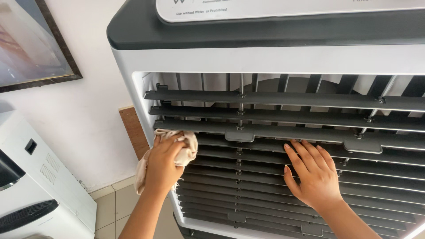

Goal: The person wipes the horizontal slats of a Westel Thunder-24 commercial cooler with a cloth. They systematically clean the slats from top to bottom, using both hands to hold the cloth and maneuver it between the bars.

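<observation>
A large white air cooler (265, 59) with a dark grey top fills the view. Its front holds several dark grey horizontal louvres (283, 99). My left hand (163, 166) grips a cream cloth (185, 144) and presses it against the left end of a louvre in the upper part of the front. The cloth's tail hangs down beside my wrist. My right hand (312, 172) lies flat with fingers spread on the middle louvres, to the right of centre, holding nothing.
A white appliance (35, 186) with a dark vent stands at the lower left. A framed picture (31, 44) hangs on the white wall. A brown board (135, 130) leans behind the cooler. Beige floor tiles (108, 210) show below.
</observation>
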